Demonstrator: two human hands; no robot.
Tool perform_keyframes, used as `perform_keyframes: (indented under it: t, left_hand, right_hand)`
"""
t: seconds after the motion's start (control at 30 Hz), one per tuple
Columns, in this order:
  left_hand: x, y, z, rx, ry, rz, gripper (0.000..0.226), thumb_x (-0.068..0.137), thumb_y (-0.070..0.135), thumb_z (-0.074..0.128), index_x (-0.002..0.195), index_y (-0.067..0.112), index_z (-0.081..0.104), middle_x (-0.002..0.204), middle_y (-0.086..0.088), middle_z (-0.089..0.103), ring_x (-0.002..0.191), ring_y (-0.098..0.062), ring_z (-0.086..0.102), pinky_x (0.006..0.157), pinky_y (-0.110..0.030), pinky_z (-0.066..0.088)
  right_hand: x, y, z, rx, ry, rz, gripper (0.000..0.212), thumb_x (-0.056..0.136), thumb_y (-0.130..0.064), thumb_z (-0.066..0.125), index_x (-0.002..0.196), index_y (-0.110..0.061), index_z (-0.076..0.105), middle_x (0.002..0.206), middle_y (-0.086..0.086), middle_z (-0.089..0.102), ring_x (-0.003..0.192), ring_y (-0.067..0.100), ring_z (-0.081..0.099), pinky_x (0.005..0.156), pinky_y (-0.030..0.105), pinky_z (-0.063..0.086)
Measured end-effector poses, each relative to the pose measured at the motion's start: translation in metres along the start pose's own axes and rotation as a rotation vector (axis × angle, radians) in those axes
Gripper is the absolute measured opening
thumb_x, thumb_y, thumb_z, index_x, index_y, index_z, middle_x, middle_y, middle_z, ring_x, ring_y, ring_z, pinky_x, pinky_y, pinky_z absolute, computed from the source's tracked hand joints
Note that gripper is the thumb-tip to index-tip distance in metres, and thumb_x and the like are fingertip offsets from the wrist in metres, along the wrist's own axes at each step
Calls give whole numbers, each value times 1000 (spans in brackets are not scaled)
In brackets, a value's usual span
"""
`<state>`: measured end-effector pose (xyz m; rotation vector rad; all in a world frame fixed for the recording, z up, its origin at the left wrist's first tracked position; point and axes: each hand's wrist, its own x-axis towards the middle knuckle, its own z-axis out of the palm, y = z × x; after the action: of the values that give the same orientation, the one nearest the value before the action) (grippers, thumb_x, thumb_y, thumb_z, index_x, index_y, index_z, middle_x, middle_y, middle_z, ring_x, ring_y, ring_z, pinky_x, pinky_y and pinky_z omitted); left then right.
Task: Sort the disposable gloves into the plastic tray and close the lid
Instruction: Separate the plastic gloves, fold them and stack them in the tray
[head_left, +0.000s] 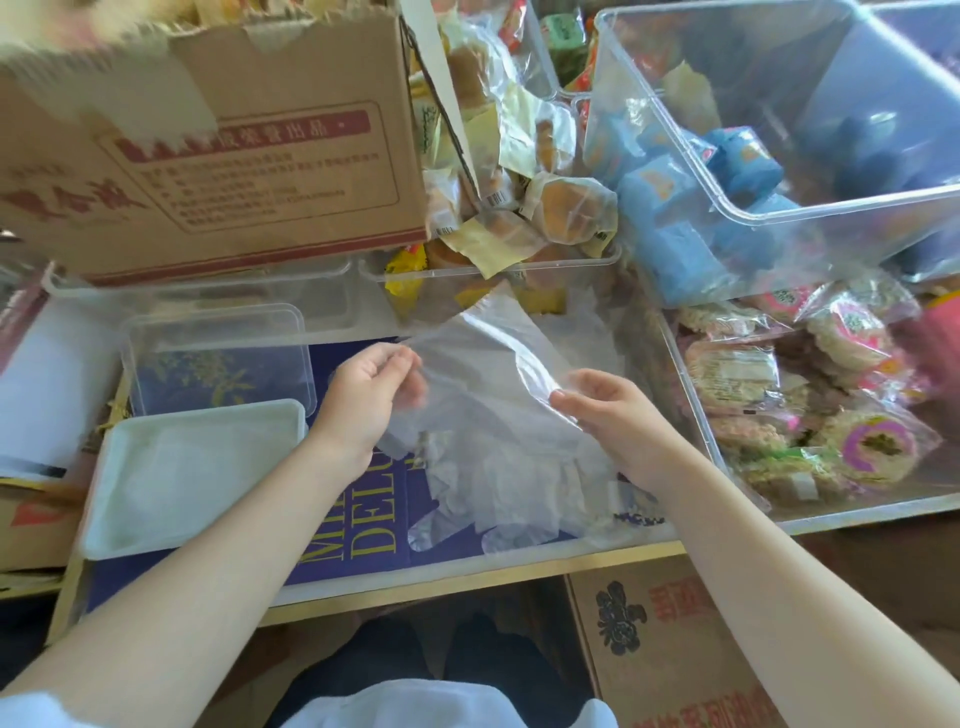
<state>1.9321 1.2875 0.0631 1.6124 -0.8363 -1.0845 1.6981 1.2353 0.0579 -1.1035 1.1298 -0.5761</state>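
Stretching one thin, clear plastic disposable glove (483, 353) between both hands. Left hand (371, 395) pinches one edge with thumb and fingertips; right hand (608, 410) pinches the opposite edge the same way. Held taut like this, the film likely smooths flat, which would make it easier to lay down neatly than the crumpled ones.

Below and between the hands: a loose heap of more clear gloves (519, 488), wrinkled, lying on a purple printed box (374, 525) with yellow lettering.

Left of the left hand, near the wrist: a shallow white rectangular plastic tray (192, 473), apparently nothing in it yet, though the pale film would be hard to see there. Just beyond it, a clear rectangular plastic lid (218, 358), off and lying apart. Sorting looks barely started; lid step not yet due.

Surface: a low yellow-edged table (467, 582), crowded. Beyond the left hand a brown cardboard carton (234, 156) with red print. Beyond and right of the right hand, big clear plastic bins (779, 130) of wrapped snacks: buns, blue packets, round rice cakes. Another carton on the floor underneath.
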Motion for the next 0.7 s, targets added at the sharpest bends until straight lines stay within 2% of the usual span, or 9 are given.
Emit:
perform_keyframes:
  t: [0.17, 0.23, 0.33, 0.43, 0.5, 0.53, 0.6, 0.67, 0.7]
  left_hand:
    - [0, -5, -14, 96, -49, -132, 23, 98, 14, 44, 81, 20, 59, 64, 6, 68, 69, -19, 58, 71, -32, 44]
    - [-2, -5, -20, 324, -74, -93, 9, 95, 15, 50, 95, 20, 56, 97, 1, 71, 92, -23, 61, 79, -32, 42]
    - [-7, 7, -27, 601, -100, 97, 55, 90, 29, 59, 138, 21, 34, 144, 3, 40, 130, -14, 38, 97, -22, 28]
    - [-8, 22, -24, 440, -265, 107, 102, 66, 67, 65, 147, 27, 18, 148, 13, 32, 130, -3, 29, 105, -24, 23]
    - [-10, 24, -23, 291, -368, 8, 123, 43, 85, 64, 144, 27, 27, 142, 10, 44, 131, -7, 38, 110, -32, 29]
    - [-11, 23, -24, 219, -431, -19, 118, 40, 87, 64, 138, 26, 39, 135, 8, 52, 128, -12, 45, 108, -33, 34]
    - [-13, 17, -28, 60, -620, 7, 86, 58, 77, 64, 124, 22, 58, 125, 1, 62, 122, -19, 54, 103, -32, 42]
    - [-21, 13, -29, -107, -700, -9, 53, 74, 58, 59, 108, 19, 69, 115, -2, 68, 111, -19, 62, 93, -28, 49]
    - [-23, 11, -30, -158, -645, -42, 41, 75, 51, 60, 97, 19, 72, 103, 0, 72, 100, -18, 66, 85, -26, 52]
  right_hand:
    - [0, -10, 10, 224, -3, -5, 20, 69, -29, 79, 65, -19, 63, 83, 8, 65, 81, 23, 55, 70, 30, 40]
    - [2, -16, 15, 262, -41, -71, 16, 79, -16, 67, 67, -16, 57, 87, 6, 71, 86, 24, 62, 76, 33, 42]
    - [0, -28, 24, 213, -216, -147, 14, 77, -11, 56, 65, -17, 54, 108, 9, 70, 103, 33, 62, 92, 40, 46]
    - [-4, -35, 35, 137, -497, -181, 8, 75, -17, 58, 74, -14, 65, 116, 12, 66, 111, 35, 59, 97, 42, 47]
    - [-5, -34, 44, 208, -659, -173, 24, 75, -18, 57, 92, -4, 67, 117, 16, 64, 111, 31, 58, 95, 36, 46]
    - [-6, -33, 48, 230, -703, -156, 36, 76, -16, 53, 104, 4, 63, 118, 19, 62, 110, 29, 57, 94, 32, 45]
    - [-4, -29, 54, 222, -722, -174, 53, 77, -13, 47, 120, 18, 48, 122, 24, 54, 112, 30, 52, 98, 35, 40]
    - [0, -23, 55, 223, -650, -176, 68, 76, -24, 62, 122, 20, 43, 127, 28, 50, 115, 36, 50, 103, 43, 37]
    - [0, -20, 53, 234, -589, -156, 66, 73, -31, 69, 117, 15, 50, 123, 27, 55, 112, 37, 55, 101, 44, 41]
